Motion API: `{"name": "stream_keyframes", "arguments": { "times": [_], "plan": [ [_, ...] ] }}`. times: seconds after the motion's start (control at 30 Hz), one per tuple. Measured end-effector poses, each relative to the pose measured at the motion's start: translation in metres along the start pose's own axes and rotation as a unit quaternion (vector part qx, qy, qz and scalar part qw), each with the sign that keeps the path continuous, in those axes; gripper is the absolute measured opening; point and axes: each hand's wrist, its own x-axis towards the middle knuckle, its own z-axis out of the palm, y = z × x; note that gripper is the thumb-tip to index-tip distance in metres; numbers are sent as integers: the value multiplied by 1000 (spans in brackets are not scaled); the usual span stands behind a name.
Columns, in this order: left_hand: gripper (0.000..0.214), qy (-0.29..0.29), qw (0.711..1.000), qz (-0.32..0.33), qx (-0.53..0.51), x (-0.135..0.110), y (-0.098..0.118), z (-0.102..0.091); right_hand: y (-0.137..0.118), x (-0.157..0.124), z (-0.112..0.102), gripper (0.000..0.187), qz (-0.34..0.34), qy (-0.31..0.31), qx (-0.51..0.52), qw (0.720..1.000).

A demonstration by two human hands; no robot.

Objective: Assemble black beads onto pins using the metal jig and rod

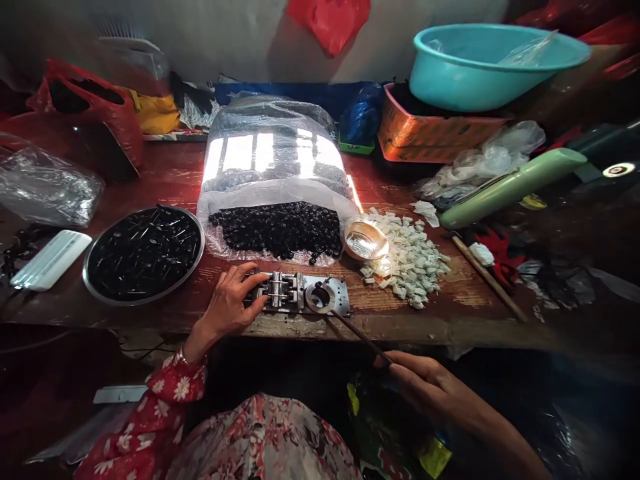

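Bench record. A flat metal jig (295, 293) lies at the front edge of the desk (450, 293), near the centre, with a round steel ring (320, 298) set at its right end. The left hand (230, 300) rests on the jig's left end, fingers curved over its small posts; whether they are pressing or only steadying cannot be told. The right hand (430, 390) is below the desk edge, pinching a thin dark rod (360, 339) between thumb and fingers, and the rod's far end reaches the ring. The jig looks stiff and fairly heavy for its size, so it should sit steadily, and its plate edges seem the safest hold. The rod looks light and slender, best held near its end as now. Behind the jig, a clear plastic bag (275, 230) holds black beads. To the left sits a round steel tray (143, 253) of black pieces with pin-like bits. To the right lie a heap of small white wrapped pieces (405, 260), probably light and easily scattered, and a shiny shallow scoop (366, 240). A teal plastic basin (495, 67) sits on an orange box (435, 130) at the far right corner.
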Motion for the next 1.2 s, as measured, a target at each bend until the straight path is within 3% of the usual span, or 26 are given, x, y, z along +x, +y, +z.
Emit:
{"name": "stream_keyframes", "arguments": {
  "times": [0.13, 0.33, 0.47, 0.63, 0.8, 1.2],
  "plan": [
    [34, -4, 1000, 7, -23, 2, -2, -2, -7, -2, 7, 68, 6, -91, 91, 992],
    [33, 25, 999, 18, -25, 4, -9, 5, -13, -14, 46, 55, -35, -70, 175, 982],
    [33, 28, 999, 24, -34, 3, -4, 4, -7, -19, 65, 47, -27, -55, 244, 968],
    [33, 26, 999, 17, -32, 3, -3, 5, 4, -14, 66, 44, -34, -78, 298, 951],
    [33, 24, 999, 18, -38, 2, -6, 6, 8, -8, 66, 48, 2, -114, 341, 933],
    [39, 34, 998, 12, -48, 1, -5, 9, 0, -18, 75, 39, -14, -66, 293, 954]
  ]
}}
